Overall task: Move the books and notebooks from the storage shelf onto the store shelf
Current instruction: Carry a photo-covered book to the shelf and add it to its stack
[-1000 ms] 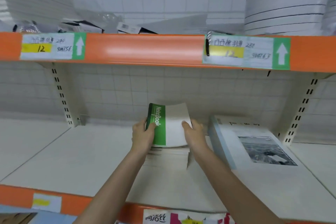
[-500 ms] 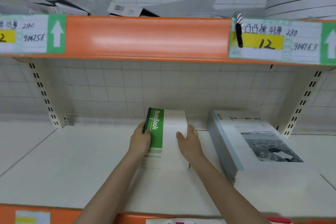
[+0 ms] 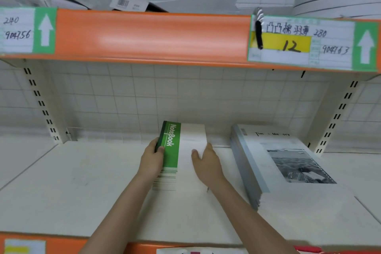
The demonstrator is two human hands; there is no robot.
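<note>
Fingers (image 3: 159, 149) of your left hand (image 3: 151, 161) curl round the green spine edge of the notebook stack (image 3: 183, 150), thumb on the cover; your right hand (image 3: 207, 164) lies on the white cover with its fingers wrapping the stack's right edge, so both hands hold it. The stack lies flat on the store shelf (image 3: 82, 181), well back toward the tiled rear wall (image 3: 144, 97). Judge it as light but floppy: thin soft-cover books with smooth covers that could slide apart, so keep your grip on the long edges, spine side squared. Just right of the notebook stack sits a taller pile of photo-cover books (image 3: 288, 161), near but apart; mind that edge. Left of the stack the shelf board gives you room. Above it, the orange upper shelf rail (image 3: 152, 35) overhangs, limiting lift.
</note>
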